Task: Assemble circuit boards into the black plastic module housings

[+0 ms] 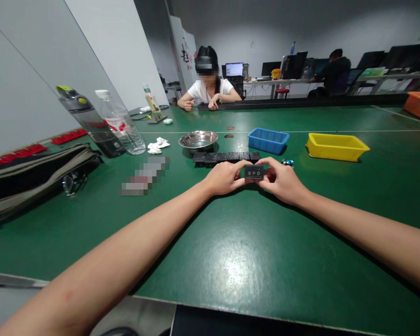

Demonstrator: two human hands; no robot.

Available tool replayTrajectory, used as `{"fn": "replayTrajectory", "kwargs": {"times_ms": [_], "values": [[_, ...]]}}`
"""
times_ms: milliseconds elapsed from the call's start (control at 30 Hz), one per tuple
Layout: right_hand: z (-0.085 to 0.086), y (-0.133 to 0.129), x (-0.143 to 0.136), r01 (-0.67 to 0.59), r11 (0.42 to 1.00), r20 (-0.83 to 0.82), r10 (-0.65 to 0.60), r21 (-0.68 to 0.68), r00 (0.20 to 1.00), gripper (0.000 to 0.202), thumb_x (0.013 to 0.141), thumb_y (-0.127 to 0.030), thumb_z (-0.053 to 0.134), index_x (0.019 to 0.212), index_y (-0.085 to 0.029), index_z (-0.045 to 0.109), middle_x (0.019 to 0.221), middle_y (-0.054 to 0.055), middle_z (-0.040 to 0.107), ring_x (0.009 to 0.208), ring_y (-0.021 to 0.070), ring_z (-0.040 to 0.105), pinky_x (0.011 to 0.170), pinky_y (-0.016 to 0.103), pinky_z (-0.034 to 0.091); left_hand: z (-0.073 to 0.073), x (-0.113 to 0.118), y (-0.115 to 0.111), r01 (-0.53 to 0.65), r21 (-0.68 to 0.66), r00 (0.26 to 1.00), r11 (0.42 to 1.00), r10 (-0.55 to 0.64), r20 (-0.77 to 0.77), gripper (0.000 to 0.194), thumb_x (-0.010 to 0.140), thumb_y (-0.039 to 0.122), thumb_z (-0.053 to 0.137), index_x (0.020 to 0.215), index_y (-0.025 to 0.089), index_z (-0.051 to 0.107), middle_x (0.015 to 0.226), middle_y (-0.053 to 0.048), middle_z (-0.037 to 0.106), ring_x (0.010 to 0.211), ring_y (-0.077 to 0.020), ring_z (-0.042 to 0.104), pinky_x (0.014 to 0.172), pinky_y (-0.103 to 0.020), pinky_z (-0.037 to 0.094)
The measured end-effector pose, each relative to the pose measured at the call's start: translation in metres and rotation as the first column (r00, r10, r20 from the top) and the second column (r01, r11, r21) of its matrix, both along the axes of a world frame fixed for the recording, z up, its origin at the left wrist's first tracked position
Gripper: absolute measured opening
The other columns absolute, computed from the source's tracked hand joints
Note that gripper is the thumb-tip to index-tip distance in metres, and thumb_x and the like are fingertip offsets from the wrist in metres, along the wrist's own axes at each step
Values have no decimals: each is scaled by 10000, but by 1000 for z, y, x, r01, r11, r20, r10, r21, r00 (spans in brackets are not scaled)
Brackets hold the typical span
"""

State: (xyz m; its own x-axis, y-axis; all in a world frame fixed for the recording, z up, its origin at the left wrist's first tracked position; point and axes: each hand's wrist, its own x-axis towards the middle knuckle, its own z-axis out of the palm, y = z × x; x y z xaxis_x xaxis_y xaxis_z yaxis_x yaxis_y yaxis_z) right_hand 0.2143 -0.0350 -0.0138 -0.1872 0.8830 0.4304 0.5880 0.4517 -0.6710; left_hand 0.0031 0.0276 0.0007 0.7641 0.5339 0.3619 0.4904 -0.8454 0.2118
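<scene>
Between my two hands is a small black box marked "SPD" (254, 172), its lettered face turned toward me. My left hand (226, 178) pinches its left end with thumb and fingers. On the right end, my right hand (283, 181) grips it the same way. Just behind my hands, a row of several similar black boxes (212, 159) lies on the green table (210, 242). A small blue and black item (287, 163) shows behind my right hand, too small to make out.
Beyond the row are a metal bowl (198, 140), a blue bin (268, 141) and a yellow bin (337, 147). Bottles (121, 123), crumpled tissues (158, 145) and a bag (38, 182) are on the left. Across the table sits a person (212, 88) wearing a head device.
</scene>
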Motion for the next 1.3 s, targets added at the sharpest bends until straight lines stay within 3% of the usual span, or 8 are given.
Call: {"fn": "replayTrajectory", "kwargs": {"times_ms": [433, 1300], "values": [[1, 2, -2, 47, 999, 75, -47, -1, 996, 363, 766, -228, 630, 1123, -178, 590, 561, -94, 508, 504, 123, 495, 588, 242, 359, 0, -2, 4, -18, 68, 1000, 997, 18, 0, 461, 955, 481, 561, 1308, 188, 606, 622, 39, 602, 508, -138, 557, 568, -220, 348], [0, 3, -4, 84, 996, 134, -82, -7, 987, 359, 785, -210, 643, 1141, -170, 658, 641, -34, 596, 547, 141, 520, 616, 259, 366, -1, -2, 4, -10, 78, 1000, 997, 9, 3, 463, 958, 477, 572, 1323, 194, 601, 613, 45, 581, 499, -130, 539, 557, -218, 348]]}}
